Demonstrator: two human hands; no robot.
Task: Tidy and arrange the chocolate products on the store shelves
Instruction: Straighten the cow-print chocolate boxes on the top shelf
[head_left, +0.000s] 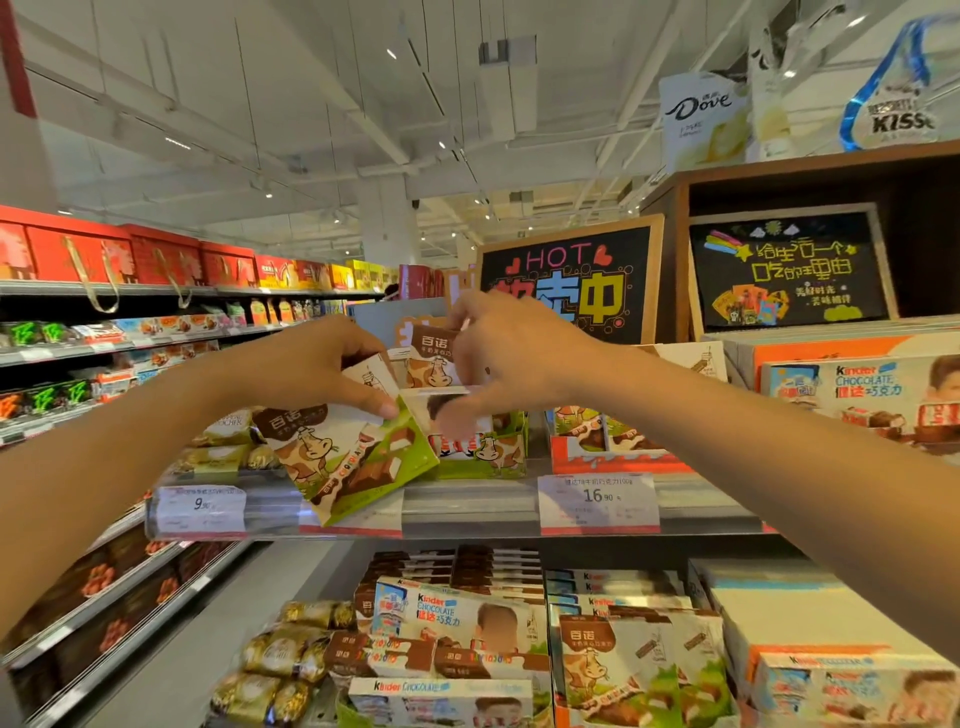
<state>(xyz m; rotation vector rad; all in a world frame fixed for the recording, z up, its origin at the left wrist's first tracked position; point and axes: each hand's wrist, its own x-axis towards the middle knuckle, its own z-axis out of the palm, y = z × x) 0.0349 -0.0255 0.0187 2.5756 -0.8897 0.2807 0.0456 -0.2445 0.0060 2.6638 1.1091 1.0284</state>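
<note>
Green-and-white cardboard chocolate box with cow print (343, 457) hangs tilted over the grey metal shelf edge (467, 506), in front of the green display tray (483, 457). Left hand (317, 364) pinches its top corner, thumb on the front. Right hand (514, 358) grips a 2nd upright brown-and-white cow-print box (428, 358) above the tray. Price tags 9.90 (200, 506) and 16.90 (597, 499) front the shelf. Blue-and-white Kinder boxes (857, 395) sit right. Black chalkboard sign "HOT" (566, 275) stands behind.
</note>
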